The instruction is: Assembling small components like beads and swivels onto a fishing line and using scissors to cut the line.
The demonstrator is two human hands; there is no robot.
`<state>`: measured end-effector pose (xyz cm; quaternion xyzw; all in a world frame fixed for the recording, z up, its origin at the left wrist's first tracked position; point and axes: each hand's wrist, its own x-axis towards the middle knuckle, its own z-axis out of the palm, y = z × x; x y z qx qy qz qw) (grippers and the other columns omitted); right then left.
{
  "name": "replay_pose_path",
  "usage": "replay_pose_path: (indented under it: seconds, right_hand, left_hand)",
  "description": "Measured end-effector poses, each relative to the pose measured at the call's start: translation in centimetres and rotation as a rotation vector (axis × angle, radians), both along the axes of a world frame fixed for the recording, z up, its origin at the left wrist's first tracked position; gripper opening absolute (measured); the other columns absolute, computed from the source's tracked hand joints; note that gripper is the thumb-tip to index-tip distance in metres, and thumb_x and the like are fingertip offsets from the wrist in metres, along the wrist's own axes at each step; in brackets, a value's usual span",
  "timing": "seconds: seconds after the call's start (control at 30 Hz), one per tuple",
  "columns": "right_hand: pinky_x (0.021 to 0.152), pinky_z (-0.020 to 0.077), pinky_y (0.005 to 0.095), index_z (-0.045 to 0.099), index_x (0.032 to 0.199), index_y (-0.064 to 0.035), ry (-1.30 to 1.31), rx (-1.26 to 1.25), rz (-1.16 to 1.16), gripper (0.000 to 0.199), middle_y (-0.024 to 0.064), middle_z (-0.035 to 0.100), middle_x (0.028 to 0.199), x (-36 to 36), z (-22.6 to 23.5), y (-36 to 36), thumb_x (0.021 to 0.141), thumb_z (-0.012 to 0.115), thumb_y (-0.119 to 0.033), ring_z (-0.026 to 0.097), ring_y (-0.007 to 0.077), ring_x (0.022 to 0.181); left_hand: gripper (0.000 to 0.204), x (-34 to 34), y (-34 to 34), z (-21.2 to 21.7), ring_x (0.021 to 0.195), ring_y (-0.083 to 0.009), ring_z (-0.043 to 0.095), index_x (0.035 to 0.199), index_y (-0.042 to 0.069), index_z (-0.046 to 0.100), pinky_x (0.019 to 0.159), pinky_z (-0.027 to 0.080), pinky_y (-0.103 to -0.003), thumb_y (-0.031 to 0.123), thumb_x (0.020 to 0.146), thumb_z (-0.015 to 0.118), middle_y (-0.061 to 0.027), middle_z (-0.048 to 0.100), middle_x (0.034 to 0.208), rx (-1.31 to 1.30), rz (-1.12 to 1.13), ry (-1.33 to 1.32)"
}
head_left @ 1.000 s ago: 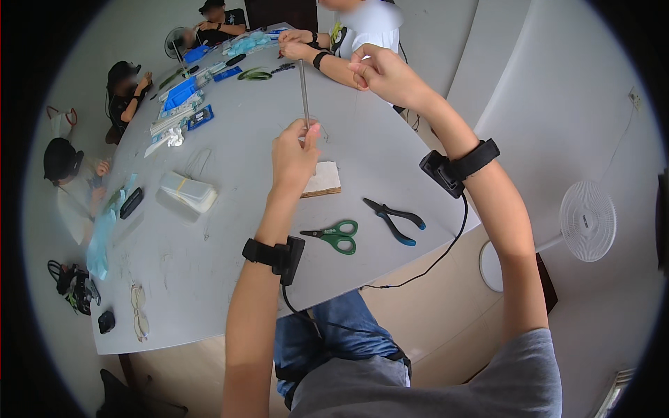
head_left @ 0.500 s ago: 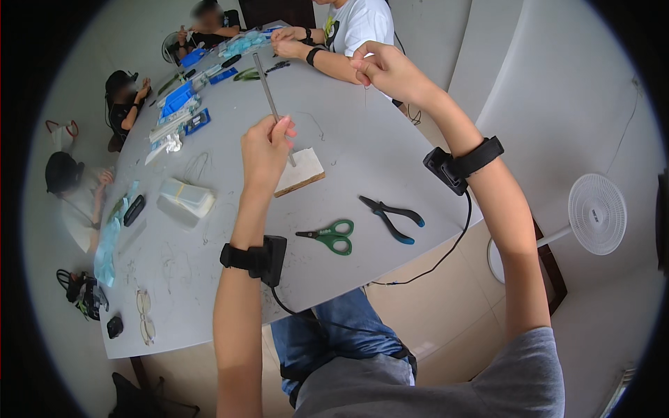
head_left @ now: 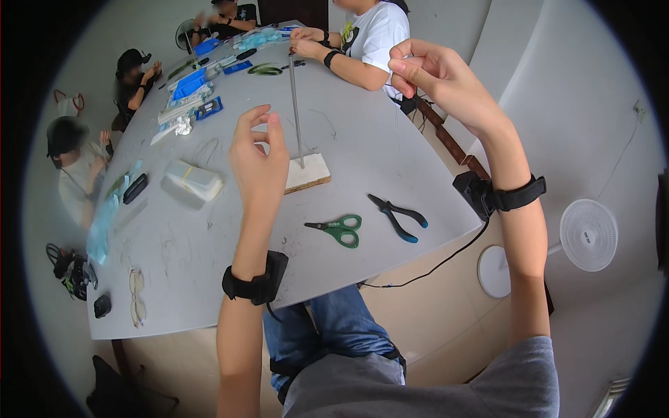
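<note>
Rod point(head_left: 295, 104) stands upright in a small wooden block point(head_left: 308, 173) mid-table. Left hand point(head_left: 259, 157), fingers loosely pinched, hovers just beside it; right hand point(head_left: 437, 78), raised beyond the far edge, pinches something too thin to tell. Probably threading; next needs steady alignment.

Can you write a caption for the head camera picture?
Two raised hands, left and right, above a metal rod standing in a small block.

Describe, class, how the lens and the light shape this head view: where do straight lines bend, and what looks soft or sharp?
Head view: fisheye, framed by a black circular rim; the grey table edge bows. Even, soft light with faint shadows and no strong glare. The left hand, right hand, green scissors and upright metal rod are sharp; people at the far rim look blurred.
</note>
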<state>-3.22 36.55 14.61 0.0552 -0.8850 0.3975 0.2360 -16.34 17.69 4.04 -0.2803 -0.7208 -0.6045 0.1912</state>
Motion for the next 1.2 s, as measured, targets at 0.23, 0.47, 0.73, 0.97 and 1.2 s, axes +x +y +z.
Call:
replay_pose_path:
  seconds: [0.23, 0.47, 0.73, 0.97, 1.2]
  right_hand:
    - [0.058, 0.0362, 0.0209, 0.054, 0.088, -0.0024, -0.023, -0.103, 0.120, 0.015, -0.0014, 0.049, 0.061, 3.8, 1.5, -5.2, 0.090, 0.052, -0.017, 0.044, 0.0061, 0.060]
    - [0.058, 0.0390, 0.0212, 0.053, 0.091, 0.0001, -0.041, -0.251, 0.319, 0.007, 0.0005, 0.053, 0.062, 5.7, 1.5, -10.8, 0.089, 0.053, -0.007, 0.047, 0.0067, 0.060]
    - [0.058, 0.0420, 0.0210, 0.052, 0.093, 0.0014, -0.017, -0.290, 0.373, 0.007, 0.0030, 0.057, 0.066, 6.0, 0.5, -14.0, 0.089, 0.052, -0.004, 0.053, 0.0073, 0.062]
    - [0.063, 0.0452, 0.0221, 0.051, 0.100, 0.0011, 0.000, -0.362, 0.409, 0.014, 0.0052, 0.059, 0.070, 6.0, -0.5, -14.4, 0.088, 0.054, -0.002, 0.057, 0.0094, 0.067]
    - [0.073, 0.0462, 0.0250, 0.049, 0.106, -0.0002, 0.034, -0.472, 0.453, 0.022, 0.0074, 0.062, 0.080, 5.5, -4.2, -14.3, 0.085, 0.056, 0.002, 0.060, 0.0135, 0.079]
  left_hand:
    - [0.019, 8.1, -3.8, 3.8, 0.067, -0.0070, 0.052, 0.101, 0.002, 0.060, 0.060, 0.042, -0.021, 0.014, 0.088, 0.055, -0.0046, 0.063, 0.088, 0.157, -0.629, -0.270]
    - [0.012, 10.2, -7.0, 5.2, 0.060, -0.0037, 0.049, 0.091, 0.003, 0.064, 0.055, 0.034, -0.021, 0.009, 0.080, 0.064, -0.0007, 0.064, 0.084, 0.173, -0.655, -0.020]
    - [0.010, 11.2, -10.0, 4.9, 0.056, -0.0040, 0.048, 0.086, 0.005, 0.064, 0.055, 0.033, -0.021, 0.006, 0.075, 0.066, 0.0014, 0.065, 0.079, 0.129, -0.604, 0.075]
    - [0.008, 11.1, -11.4, 4.4, 0.058, -0.0038, 0.049, 0.085, 0.003, 0.064, 0.054, 0.033, -0.021, 0.006, 0.078, 0.064, 0.0006, 0.064, 0.077, 0.155, -0.636, 0.035]
    - [0.010, 11.0, -13.4, 3.8, 0.066, -0.0056, 0.053, 0.091, 0.000, 0.060, 0.061, 0.038, -0.021, 0.008, 0.084, 0.060, -0.0036, 0.064, 0.081, 0.212, -0.705, -0.146]
